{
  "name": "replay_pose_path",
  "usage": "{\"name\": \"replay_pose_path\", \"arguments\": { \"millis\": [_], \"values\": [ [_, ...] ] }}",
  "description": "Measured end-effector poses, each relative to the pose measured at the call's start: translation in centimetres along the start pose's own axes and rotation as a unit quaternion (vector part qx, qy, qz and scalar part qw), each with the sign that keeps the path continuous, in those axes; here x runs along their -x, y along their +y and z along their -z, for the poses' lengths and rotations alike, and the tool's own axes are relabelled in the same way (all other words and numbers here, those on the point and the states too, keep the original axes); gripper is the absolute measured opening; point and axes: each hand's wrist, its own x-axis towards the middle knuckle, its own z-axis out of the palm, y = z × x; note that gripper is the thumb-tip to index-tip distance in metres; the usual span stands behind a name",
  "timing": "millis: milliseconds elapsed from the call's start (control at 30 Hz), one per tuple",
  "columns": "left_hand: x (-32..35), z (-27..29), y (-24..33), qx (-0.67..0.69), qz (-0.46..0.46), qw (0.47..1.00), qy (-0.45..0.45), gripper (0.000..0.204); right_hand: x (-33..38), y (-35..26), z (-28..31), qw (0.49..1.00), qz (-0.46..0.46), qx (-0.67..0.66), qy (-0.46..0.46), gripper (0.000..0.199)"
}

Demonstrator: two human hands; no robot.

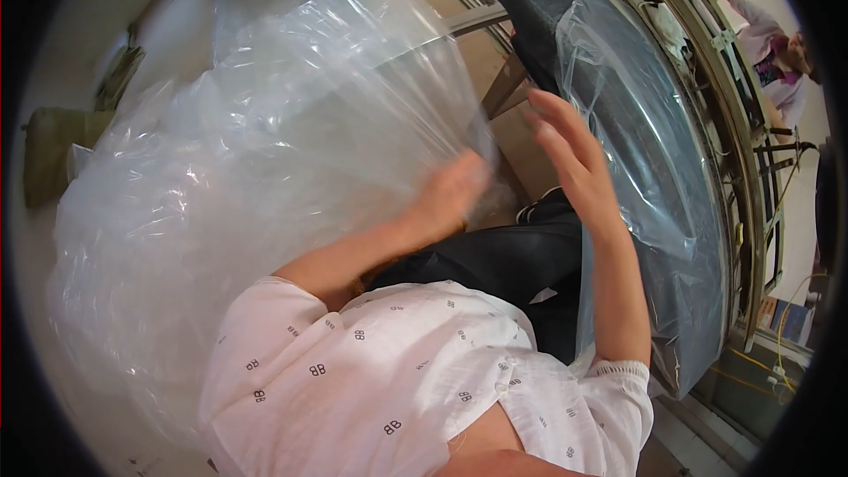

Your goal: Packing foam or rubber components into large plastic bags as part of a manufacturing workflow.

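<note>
A large heap of clear plastic film (pixel 256 132) spreads over the left side, its folds drawn tight toward my left hand (pixel 452 184). That hand is blurred by motion, but its fingers look closed on the film's edge. My right hand (pixel 570 155) is raised with its fingers apart and holds nothing I can see. Just to the right of it, a dark garment in a clear plastic bag (pixel 636 141) lies along the metal rack. A black folded fabric piece (pixel 541 9) rests at the far end of that bag.
A curved metal rack (pixel 733 150) runs down the right side, with a metal frame (pixel 477 18) at the back. Brown cardboard (pixel 521 146) stands behind my hands. An olive-green bundle (pixel 57 155) sits at the far left. Another person (pixel 777 53) is beyond the rack, near yellow cords (pixel 782 362).
</note>
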Motion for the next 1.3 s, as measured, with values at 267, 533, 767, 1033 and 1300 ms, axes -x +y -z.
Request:
{"name": "replay_pose_path", "arguments": {
  "millis": [267,533,767,1033,1300],
  "values": [
    [3.7,0.7,11.4,0.165,-0.085,0.829,-0.528,0.019,-4.6,6.9,-2.6,0.989,-0.14,-0.041,0.014,0.027],
    [-6.8,15.9,3.4,-0.46,-0.149,0.863,0.145,0.047,3.7,-8.3,-3.8,0.961,0.074,0.079,-0.256,0.032],
    [-5.0,9.2,5.7,-0.272,-0.209,0.939,0.005,0.016,2.3,-7.6,0.9,0.956,-0.045,-0.039,-0.288,0.038],
    [6.8,-9.6,15.8,0.001,-0.318,0.818,-0.479,0.026,-3.4,2.0,-8.7,0.973,-0.041,-0.137,-0.18,0.045],
    [4.4,-1.8,21.5,0.02,-0.418,0.904,0.086,0.042,16.5,-12.1,8.7,0.973,-0.034,-0.138,0.184,0.021]
  ]
}}
